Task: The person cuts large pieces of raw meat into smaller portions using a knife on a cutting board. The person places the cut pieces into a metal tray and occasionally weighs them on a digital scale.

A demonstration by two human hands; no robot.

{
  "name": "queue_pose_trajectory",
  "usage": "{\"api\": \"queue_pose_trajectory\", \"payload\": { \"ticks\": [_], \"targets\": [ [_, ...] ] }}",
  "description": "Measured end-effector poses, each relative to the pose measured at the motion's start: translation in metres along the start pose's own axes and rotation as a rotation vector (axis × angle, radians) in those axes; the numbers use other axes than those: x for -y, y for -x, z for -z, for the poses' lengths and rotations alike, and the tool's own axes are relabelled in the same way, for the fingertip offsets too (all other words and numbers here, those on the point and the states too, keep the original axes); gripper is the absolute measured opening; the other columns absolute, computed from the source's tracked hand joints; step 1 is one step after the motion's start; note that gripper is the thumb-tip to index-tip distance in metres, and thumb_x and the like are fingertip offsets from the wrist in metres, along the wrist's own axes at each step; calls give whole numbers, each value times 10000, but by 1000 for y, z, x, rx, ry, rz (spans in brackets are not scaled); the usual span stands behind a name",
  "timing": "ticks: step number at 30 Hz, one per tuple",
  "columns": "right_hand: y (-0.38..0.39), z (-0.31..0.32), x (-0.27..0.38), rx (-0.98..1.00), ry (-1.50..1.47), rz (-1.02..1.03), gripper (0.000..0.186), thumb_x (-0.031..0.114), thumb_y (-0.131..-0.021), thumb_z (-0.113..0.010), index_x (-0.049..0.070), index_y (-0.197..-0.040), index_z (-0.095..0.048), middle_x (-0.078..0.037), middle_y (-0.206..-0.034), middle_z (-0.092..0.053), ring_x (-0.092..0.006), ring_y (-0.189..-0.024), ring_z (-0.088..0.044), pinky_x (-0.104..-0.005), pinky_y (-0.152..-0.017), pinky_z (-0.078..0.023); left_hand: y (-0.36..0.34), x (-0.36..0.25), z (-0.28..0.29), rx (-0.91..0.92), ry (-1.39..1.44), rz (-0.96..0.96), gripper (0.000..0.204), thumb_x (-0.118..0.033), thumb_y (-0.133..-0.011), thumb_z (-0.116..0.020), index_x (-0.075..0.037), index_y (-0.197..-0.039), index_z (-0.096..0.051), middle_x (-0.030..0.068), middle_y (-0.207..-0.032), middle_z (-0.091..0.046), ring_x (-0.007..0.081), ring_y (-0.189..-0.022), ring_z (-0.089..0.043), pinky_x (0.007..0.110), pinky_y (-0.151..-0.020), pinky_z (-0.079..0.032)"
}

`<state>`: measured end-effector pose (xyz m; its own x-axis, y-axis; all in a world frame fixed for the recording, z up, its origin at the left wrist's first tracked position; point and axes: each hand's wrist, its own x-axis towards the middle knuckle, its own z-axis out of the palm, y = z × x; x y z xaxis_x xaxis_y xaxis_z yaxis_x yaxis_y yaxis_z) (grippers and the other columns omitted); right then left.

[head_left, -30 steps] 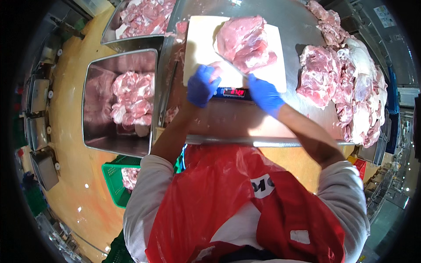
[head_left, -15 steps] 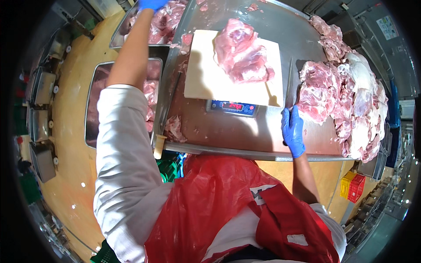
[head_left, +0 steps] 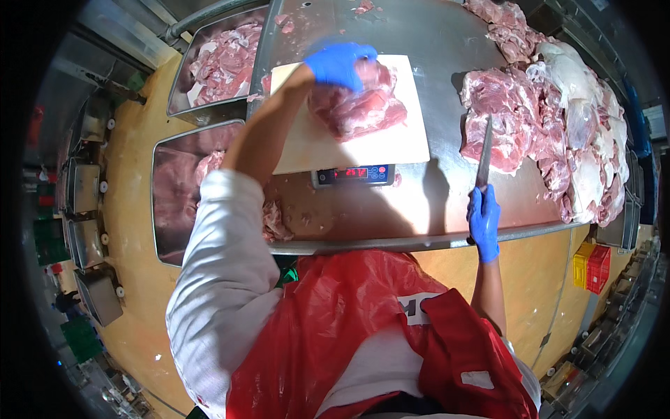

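A boneless piece of raw pink meat [head_left: 359, 112] rests on a white board [head_left: 413, 98], which lies over a digital scale [head_left: 354, 174] with a lit red display. My left hand [head_left: 340, 64], in a blue glove, grips the meat at its upper edge; the fingertips are partly hidden against it. My right hand [head_left: 484, 222], also blue-gloved, is closed around the handle of a knife [head_left: 485, 157]. The blade points away from me, its tip over the large slab of meat [head_left: 499, 119] at the right. My fingers cover most of the handle.
More large cuts [head_left: 583, 140] are heaped along the right side of the metal table [head_left: 335, 223]. Two metal trays with meat, a far one [head_left: 223, 66] and a nearer one [head_left: 174, 188], stand at the left. Scraps [head_left: 274, 222] lie near the table's front left corner.
My left hand has come from the far-left tray onto the meat on the board. The right hand has raised the knife over the slab. The view has shifted a little.
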<state>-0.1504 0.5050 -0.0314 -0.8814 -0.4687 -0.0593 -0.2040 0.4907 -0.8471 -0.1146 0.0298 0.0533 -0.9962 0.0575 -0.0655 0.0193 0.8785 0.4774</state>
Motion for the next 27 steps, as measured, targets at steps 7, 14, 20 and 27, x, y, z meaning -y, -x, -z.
{"api": "queue_pose_trajectory", "payload": {
  "ticks": [7,14,20,27],
  "targets": [
    [-135,-81,65,95,16,543,211,232,-1021,-517,29,-964,-499,-113,-693,-557,-184,-594,-563,-365,-574,-456,94,-58,-92,-570,-262,113,945,-529,-537,-863,-147,-1310,-477,161,-1372,-395,420,-1258,-378,671,-889,-415],
    [-286,-192,164,874,-379,266,293,327,-989,-592,38,-958,-630,-17,-893,-625,-116,-854,-559,-300,-786,-456,55,-66,-108,-545,-511,268,757,-275,-562,-828,-160,-1244,-521,130,-1278,-427,398,-1191,-406,751,-863,-358],
    [-246,-171,145,848,-301,176,341,356,-991,-591,41,-1115,-635,5,-976,-604,-84,-887,-507,-236,-787,-442,86,-39,-53,-323,-457,-124,938,-232,-454,-822,-88,-1333,-526,165,-1388,-479,393,-1295,-415,506,-1079,-332],
    [-52,-135,91,552,-527,-36,242,215,-1023,-559,20,-1140,-640,-36,-961,-678,-85,-755,-589,-246,-682,-494,113,15,-19,-193,-823,-428,583,-89,-794,-658,-116,-1361,-526,125,-1497,-423,329,-1366,-414,438,-1124,-354]
  ]
}}
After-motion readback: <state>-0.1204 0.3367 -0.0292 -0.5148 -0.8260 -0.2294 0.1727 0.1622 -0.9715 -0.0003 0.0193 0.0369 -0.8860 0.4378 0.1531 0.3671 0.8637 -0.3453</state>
